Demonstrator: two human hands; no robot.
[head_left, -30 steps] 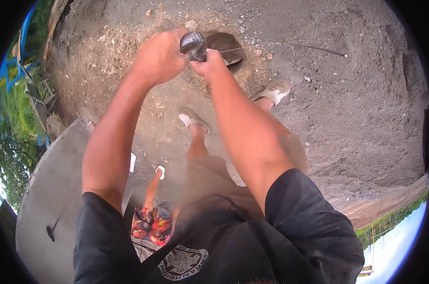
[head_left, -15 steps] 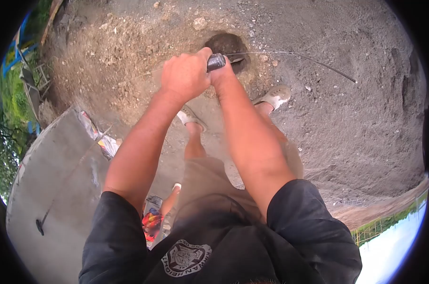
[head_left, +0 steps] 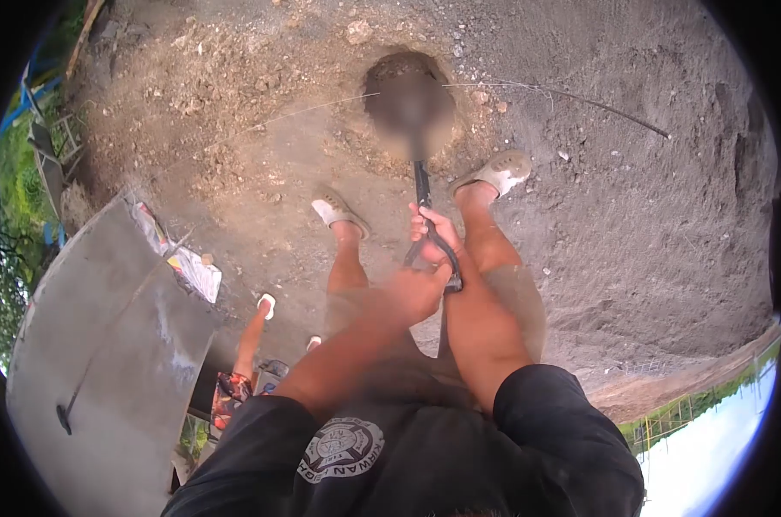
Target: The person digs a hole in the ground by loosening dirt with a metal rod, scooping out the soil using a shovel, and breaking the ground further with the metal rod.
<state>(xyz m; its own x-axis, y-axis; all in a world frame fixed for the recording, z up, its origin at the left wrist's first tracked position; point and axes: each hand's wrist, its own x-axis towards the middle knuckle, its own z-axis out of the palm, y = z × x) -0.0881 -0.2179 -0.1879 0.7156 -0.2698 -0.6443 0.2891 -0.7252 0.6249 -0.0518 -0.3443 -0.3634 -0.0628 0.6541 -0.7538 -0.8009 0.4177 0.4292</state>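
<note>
A shovel (head_left: 422, 185) with a black shaft and a D-shaped handle runs from near my body toward a round hole (head_left: 386, 69) in the ground. Its lower end is smeared and cannot be made out over the hole. My left hand (head_left: 423, 291) is closed on the D-handle, partly blurred. Just ahead of it, my right hand (head_left: 438, 231) wraps around the shaft where the handle forks. A thin string (head_left: 326, 105) crosses at the hole and leads to a dark rod (head_left: 610, 112) lying on the right.
My feet in pale clogs (head_left: 340, 214) stand on either side of the shovel. Left of me is a grey concrete slab (head_left: 106, 319) with a long-handled tool (head_left: 93, 362) and a printed sack (head_left: 192, 271). Another person's leg (head_left: 252, 340) shows beside the slab. Loose stones surround the hole.
Both hands have come back from over the hole toward my body, bringing the shovel handle along. My right hand is now on the shaft. The other person's leg shows more.
</note>
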